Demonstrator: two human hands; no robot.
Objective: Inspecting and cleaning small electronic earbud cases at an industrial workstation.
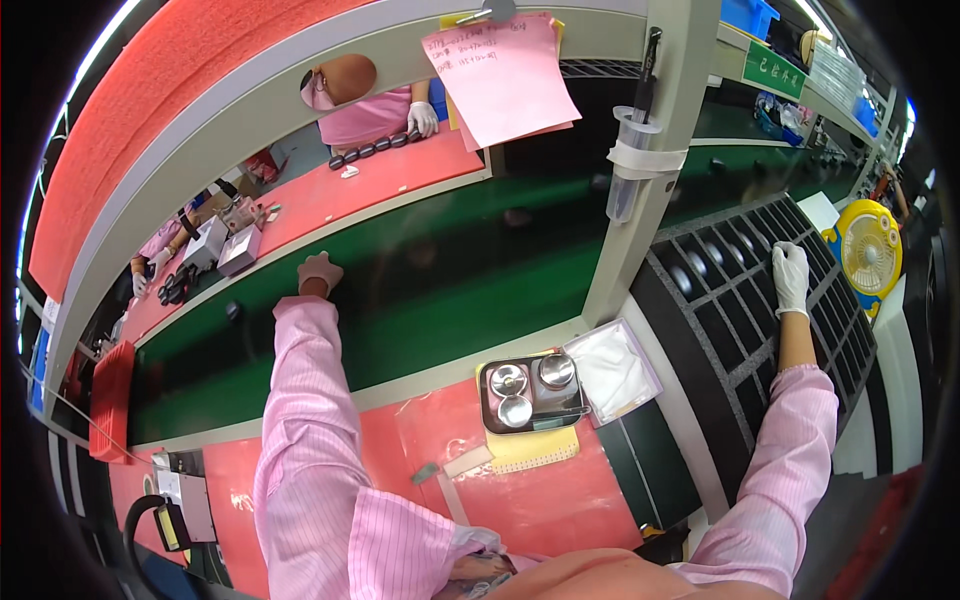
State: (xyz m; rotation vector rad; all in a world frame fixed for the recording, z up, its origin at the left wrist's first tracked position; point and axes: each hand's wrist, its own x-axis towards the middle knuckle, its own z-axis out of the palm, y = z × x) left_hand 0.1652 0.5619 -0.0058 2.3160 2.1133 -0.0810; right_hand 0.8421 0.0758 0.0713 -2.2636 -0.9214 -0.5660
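Note:
My left hand (320,272), in a pale glove, reaches over the green conveyor belt (450,290). Its fingers curl down and away from me, so whatever they may hold is hidden. On the belt to its left lies a small dark rounded piece (234,311); blurred dark shapes show farther right. At the right, my white-gloved right hand (790,278) is closed over a black tray (742,372) split into compartments by grey dividers. Anything inside its fingers cannot be made out. Several glossy black rounded pieces (697,262) sit in the tray's far-left compartments.
A metal tray (535,420) with round metal cups lies on the red work surface (590,490), beside a box of white cloth (607,370). A frame post (640,180) rises between belt and black tray. A yellow fan (866,250) stands right. Across the belt, a co-worker's gloved hand (423,119) touches black pieces.

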